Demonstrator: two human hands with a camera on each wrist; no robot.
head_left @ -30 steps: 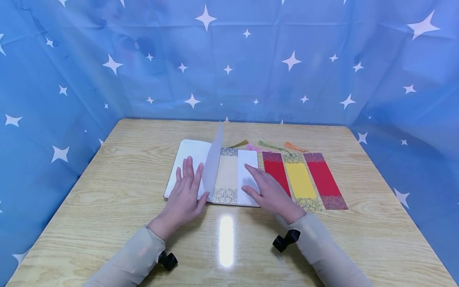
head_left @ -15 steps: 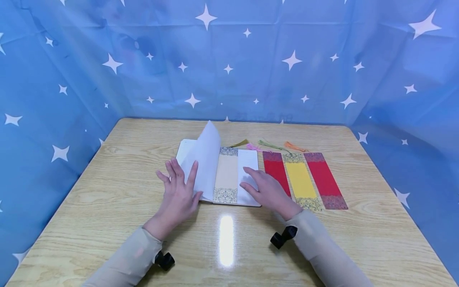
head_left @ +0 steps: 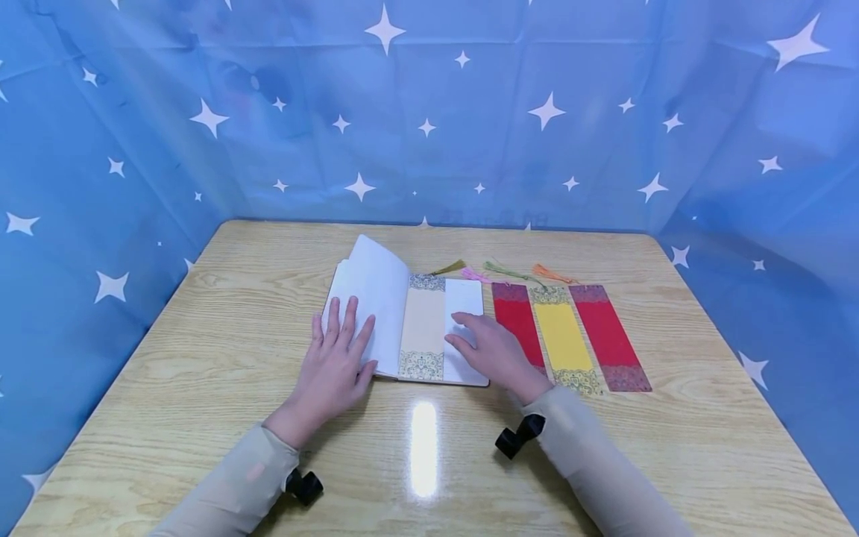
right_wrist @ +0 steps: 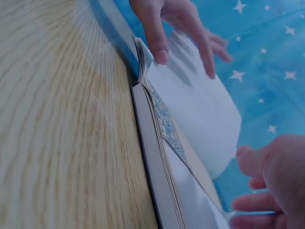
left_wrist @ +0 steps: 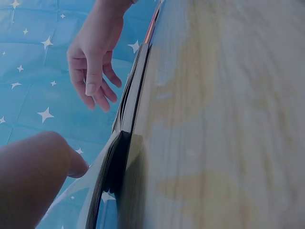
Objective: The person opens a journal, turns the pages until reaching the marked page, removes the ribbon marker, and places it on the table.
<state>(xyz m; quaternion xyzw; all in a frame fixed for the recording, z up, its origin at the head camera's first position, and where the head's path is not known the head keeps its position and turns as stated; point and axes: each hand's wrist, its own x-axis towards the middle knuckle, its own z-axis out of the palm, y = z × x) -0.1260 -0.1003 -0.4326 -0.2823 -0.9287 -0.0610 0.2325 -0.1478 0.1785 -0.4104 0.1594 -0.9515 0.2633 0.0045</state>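
An open notebook (head_left: 463, 367) lies on the table, with a cream bookmark (head_left: 423, 321) along the inner side of its right page. My left hand (head_left: 332, 365) spreads straight fingers over the left page (head_left: 382, 298), which still lifts at its far corner. In the right wrist view the left thumb (right_wrist: 159, 55) is at the page near the spine. My right hand (head_left: 496, 354) hovers over the right page, fingers loosely bent and nothing between them. The bookmark's olive tassel (head_left: 448, 268) sticks out past the notebook's far edge.
Right of the notebook lie a red bookmark (head_left: 517, 317), a yellow bookmark (head_left: 564, 335) and another red bookmark (head_left: 611, 335). Pink (head_left: 475, 275), green and orange tassels spread beyond their far ends. Behind the wooden table (head_left: 201, 358) hangs a blue star-printed cloth (head_left: 470, 97).
The raised page has swung over to the left and now lies lower. My left hand has moved left, then come down over it; my right hand has shifted slightly left.
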